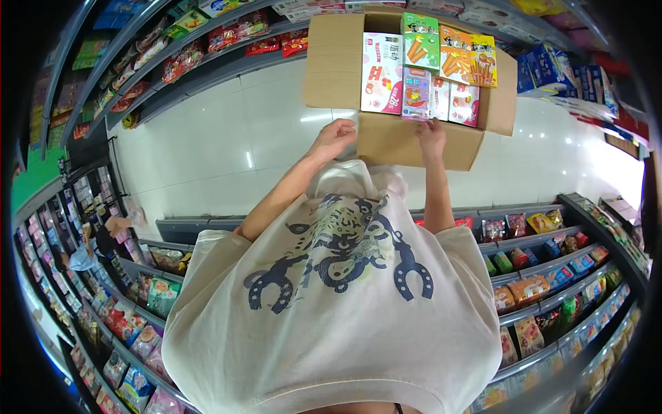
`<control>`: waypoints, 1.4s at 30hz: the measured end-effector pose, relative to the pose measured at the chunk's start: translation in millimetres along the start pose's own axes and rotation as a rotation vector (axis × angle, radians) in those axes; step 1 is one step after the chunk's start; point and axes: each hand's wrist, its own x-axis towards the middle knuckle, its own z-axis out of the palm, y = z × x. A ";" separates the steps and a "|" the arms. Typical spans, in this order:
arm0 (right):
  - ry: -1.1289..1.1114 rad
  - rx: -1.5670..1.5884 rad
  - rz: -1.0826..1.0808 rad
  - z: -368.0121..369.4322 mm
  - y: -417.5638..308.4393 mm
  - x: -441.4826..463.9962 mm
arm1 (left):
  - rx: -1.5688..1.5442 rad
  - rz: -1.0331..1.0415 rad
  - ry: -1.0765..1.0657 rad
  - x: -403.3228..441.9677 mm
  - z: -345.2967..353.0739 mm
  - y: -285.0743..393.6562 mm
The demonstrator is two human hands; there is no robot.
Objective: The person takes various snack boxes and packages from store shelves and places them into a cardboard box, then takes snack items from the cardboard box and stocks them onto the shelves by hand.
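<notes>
An open cardboard box (422,141) stands on the floor in front of me. Inside are white and pink cartons (381,72), with a green box (420,38), an orange box (455,54) and a yellow box (483,65) of stick snacks on top. My right hand (432,140) pinches the lower edge of a purple-pink packet (416,93) at the near side of the box. Beside the box's near left corner, my left hand (335,138) is held with its fingers curled in, and nothing shows in it.
Shelves of packaged snacks (234,31) run along the far side. Blue packages (545,69) lie to the right of the box. More stocked shelves (538,286) stand close on my near side, and racks (76,241) line the left. The floor (227,131) is pale, shiny tile.
</notes>
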 end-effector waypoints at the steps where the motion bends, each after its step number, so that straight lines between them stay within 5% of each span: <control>1: 0.027 0.154 0.035 3.6 -0.7 -1.9 | 0.005 0.009 0.020 -4.7 -10.8 -4.0; 11: 0.092 0.314 0.086 71.0 3.8 -74.8 | -0.228 0.044 0.263 -100.1 -148.1 -143.5; 15: 0.092 0.198 0.070 134.3 -2.8 -134.8 | -0.574 -0.178 0.373 -154.7 -194.0 -211.7; 21: -0.387 -0.248 -0.080 194.5 16.6 -164.6 | -1.111 -0.238 0.590 -185.4 -230.8 -287.5; 27: -0.618 -0.894 -0.423 251.9 17.3 -169.8 | -1.089 0.027 0.459 -170.4 -241.8 -333.5; 30: -0.712 -0.910 -0.537 284.7 31.4 -162.7 | -1.193 -0.116 0.573 -160.8 -243.0 -287.6; 31: -0.867 -1.084 -0.478 300.5 25.6 -154.5 | -1.148 0.084 0.350 -154.1 -252.5 -305.6; 33: -0.850 -0.985 -0.541 334.8 31.2 -148.7 | -1.136 0.145 0.287 -142.5 -281.9 -316.8; 35: -0.869 -1.006 -0.559 380.1 32.2 -145.4 | -1.198 -0.228 0.635 -158.1 -324.4 -265.8; 42: -1.159 -1.186 -0.798 583.2 -64.8 -168.5 | -1.119 -0.256 1.074 -190.5 -490.8 -357.4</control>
